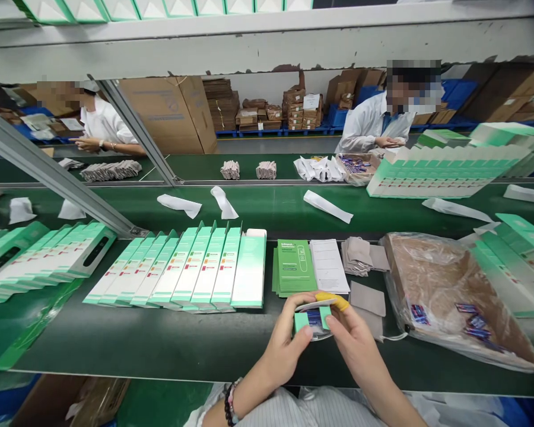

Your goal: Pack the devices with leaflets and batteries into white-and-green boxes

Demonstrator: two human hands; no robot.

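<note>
My left hand (289, 344) and my right hand (356, 341) meet over the near edge of the green belt (160, 344). Together they pinch a small green carton (312, 320) with a blue packet showing in its open end and a white flap on top. A yellow finger cot covers my right index finger. Just beyond the hands lie a stack of green leaflets (295, 267), white instruction sheets (328, 265) and grey folded pouches (360, 255). To the left, a row of white-and-green boxes (191, 270) lies overlapped on the belt.
A plastic-lined cardboard box (454, 296) with small blue packets sits at right. More green boxes lie at far left (35, 255) and far right (516, 261). White bags (327, 206) lie on the middle belt. Two people in white coats work across the line (369, 121).
</note>
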